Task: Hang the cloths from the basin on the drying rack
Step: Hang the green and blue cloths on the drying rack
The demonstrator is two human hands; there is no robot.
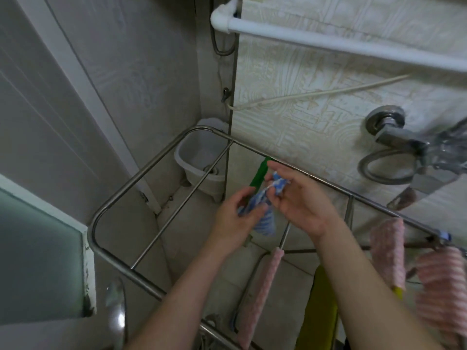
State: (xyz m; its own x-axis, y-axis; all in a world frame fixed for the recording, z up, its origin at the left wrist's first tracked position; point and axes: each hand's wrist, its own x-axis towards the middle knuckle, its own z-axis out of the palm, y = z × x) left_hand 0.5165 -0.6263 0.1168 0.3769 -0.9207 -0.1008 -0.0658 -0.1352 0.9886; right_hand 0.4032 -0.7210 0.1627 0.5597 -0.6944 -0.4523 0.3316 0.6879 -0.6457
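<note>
A single wide-angle view, worn on the person's head, looks forward and steeply down over the silver metal tube drying rack [141, 173], which crosses the middle of the frame. Both bare forearms enter from the bottom edge. The left hand [235, 218] and right hand [303, 200] sit close under the lens near the centre, holding a blue-and-white striped cloth [260, 224]. The camera faces a corner where a grey panelled wall [75, 97] on the left meets a cream patterned tile wall [316, 102] on the right. The pale tiled floor [192, 218] lies well below the rack. Straight lines bow toward the edges.
</note>
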